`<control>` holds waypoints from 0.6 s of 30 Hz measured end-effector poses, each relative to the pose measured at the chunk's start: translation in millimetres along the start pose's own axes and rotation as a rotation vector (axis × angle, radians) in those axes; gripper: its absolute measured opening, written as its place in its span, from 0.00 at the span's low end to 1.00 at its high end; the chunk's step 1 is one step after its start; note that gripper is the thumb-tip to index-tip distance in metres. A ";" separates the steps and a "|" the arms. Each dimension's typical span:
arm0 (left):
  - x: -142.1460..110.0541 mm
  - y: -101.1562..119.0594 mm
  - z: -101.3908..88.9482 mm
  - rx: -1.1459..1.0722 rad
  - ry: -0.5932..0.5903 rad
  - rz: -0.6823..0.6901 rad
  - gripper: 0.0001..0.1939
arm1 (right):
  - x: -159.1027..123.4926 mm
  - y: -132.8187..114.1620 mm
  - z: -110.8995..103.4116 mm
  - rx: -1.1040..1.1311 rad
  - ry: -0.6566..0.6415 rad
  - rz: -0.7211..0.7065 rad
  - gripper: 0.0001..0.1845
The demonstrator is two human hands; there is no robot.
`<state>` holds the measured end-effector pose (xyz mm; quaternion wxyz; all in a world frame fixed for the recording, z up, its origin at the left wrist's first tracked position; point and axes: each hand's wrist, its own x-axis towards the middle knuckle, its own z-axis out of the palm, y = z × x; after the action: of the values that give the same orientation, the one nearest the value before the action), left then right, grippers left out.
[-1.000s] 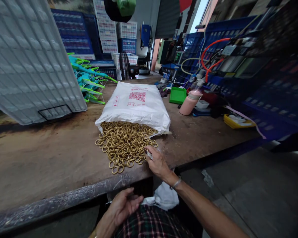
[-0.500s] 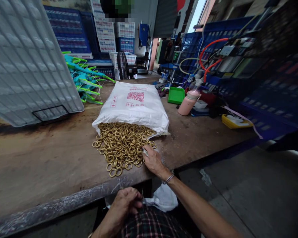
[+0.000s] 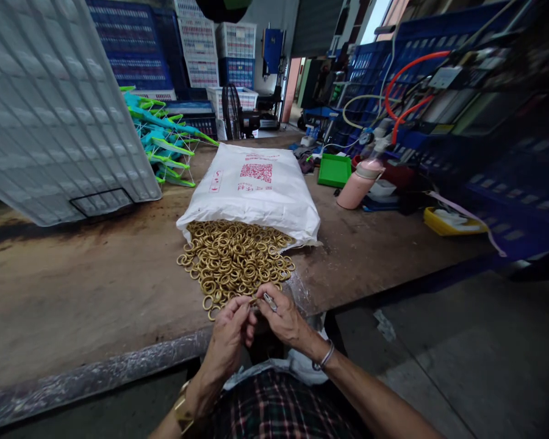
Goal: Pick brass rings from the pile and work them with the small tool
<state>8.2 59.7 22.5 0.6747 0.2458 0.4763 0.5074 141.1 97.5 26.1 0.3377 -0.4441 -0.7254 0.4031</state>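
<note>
A heap of brass-coloured rings [image 3: 233,256] spills from the mouth of a white woven sack [image 3: 256,195] onto the table. At the near edge of the heap my left hand [image 3: 231,332] is closed, thumb and fingertips pinching one gold ring [image 3: 252,301]. My right hand [image 3: 283,320] meets it fingertip to fingertip, closed around a small silvery metal tool [image 3: 269,301] whose exact kind is unclear. The right fingertips touch or nearly touch the pinched ring; fingers partly hide it. Below, white cloth or plastic [image 3: 297,366] lies over my lap.
A large pale ribbed crate [image 3: 64,122] stands at left, with teal and lime plastic parts [image 3: 165,140] behind it. To the right are a green tray [image 3: 334,171], a pink bottle [image 3: 359,186] and a yellow container [image 3: 452,222]. The table's front edge [image 3: 119,366] runs before me.
My right hand has moved from the heap's right side toward my left hand. My left hand has risen from the lap to meet it, and a ring is now between them.
</note>
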 end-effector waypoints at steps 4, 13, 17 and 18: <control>-3.4 -2.7 -2.4 0.008 -0.010 0.027 0.16 | 1.9 1.1 2.5 0.032 -0.041 0.040 0.07; -3.1 -8.4 -8.1 0.093 -0.058 0.057 0.14 | 7.2 -2.7 5.7 0.120 -0.101 0.155 0.08; -5.2 -6.3 -5.7 0.068 -0.028 0.081 0.14 | 6.9 -0.6 4.5 0.116 -0.047 0.165 0.10; -5.7 -5.8 -5.2 0.065 -0.015 0.086 0.14 | 5.6 0.8 4.4 0.063 -0.032 0.149 0.10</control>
<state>6.0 51.5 17.8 0.6473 0.2917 0.4767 0.5184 135.5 101.6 24.2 0.3091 -0.4796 -0.6826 0.4566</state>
